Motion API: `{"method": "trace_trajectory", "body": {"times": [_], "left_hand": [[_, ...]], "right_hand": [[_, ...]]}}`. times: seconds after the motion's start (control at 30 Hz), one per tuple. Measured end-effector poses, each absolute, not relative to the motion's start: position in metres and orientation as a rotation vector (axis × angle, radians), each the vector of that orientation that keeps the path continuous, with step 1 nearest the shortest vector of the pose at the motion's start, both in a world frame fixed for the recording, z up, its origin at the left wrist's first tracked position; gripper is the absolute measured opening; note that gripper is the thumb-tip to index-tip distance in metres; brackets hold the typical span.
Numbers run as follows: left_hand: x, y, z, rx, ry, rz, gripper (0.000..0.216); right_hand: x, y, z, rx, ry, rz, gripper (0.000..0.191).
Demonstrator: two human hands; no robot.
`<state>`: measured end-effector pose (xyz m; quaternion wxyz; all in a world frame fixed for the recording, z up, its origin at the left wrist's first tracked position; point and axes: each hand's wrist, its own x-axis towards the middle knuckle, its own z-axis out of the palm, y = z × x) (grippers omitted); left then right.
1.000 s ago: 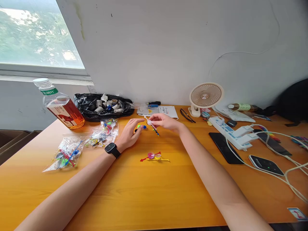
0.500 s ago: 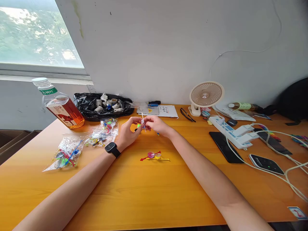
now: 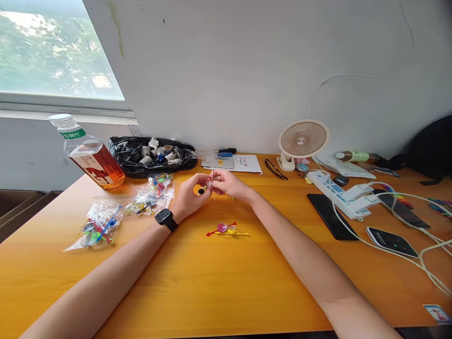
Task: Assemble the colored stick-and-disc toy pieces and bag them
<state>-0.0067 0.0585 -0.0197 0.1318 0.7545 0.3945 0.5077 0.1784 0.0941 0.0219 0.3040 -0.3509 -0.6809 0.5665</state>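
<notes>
My left hand (image 3: pixel 192 193) and my right hand (image 3: pixel 228 182) meet a little above the orange table (image 3: pixel 219 282), near its far middle. Both pinch a thin white plastic stick (image 3: pixel 212 179) that stands nearly upright between the fingertips. Small green and blue plastic bits show at the left fingers. A small black disc (image 3: pixel 201 191) lies on the table just under the left fingers. Nearer to me lies a red and yellow arrow-shaped toy piece (image 3: pixel 226 230). A black watch (image 3: pixel 165 219) is on my left wrist.
Clear bags of coloured plastic parts (image 3: pixel 102 223) lie at the left, near a tea bottle (image 3: pixel 88 157) and a black bag (image 3: pixel 151 155). A small fan (image 3: pixel 302 141), power strip (image 3: pixel 339 193), phones (image 3: pixel 390 241) and white cables (image 3: pixel 423 245) crowd the right side.
My right hand has moved left to meet the left hand, which has lifted off the table. The white stick has swung from slanted to nearly upright between both hands.
</notes>
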Motion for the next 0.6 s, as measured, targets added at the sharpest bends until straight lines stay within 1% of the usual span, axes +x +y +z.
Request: {"method": "trace_trajectory", "body": {"times": [0.13,0.23,0.37,0.5,0.6], "left_hand": [[-0.006,0.055,-0.016,2.291,1.143,1.381,0.008],[-0.006,0.056,-0.017,2.242,1.162,1.341,0.001],[-0.007,0.057,-0.021,2.181,1.171,1.326,0.008],[-0.006,0.057,-0.024,2.313,1.146,1.184,0.007],[-0.006,0.060,-0.027,2.428,1.104,1.069,0.013]], "right_hand": [[0.178,0.093,0.020,-1.051,-1.952,1.451,0.019],[0.179,0.094,0.019,-1.178,-2.007,1.326,0.018],[0.188,0.102,0.020,-1.314,-1.951,1.162,0.007],[0.202,0.110,0.024,-1.516,-2.117,0.905,0.013],[0.207,0.113,0.025,-1.584,-2.211,0.798,0.019]]}}
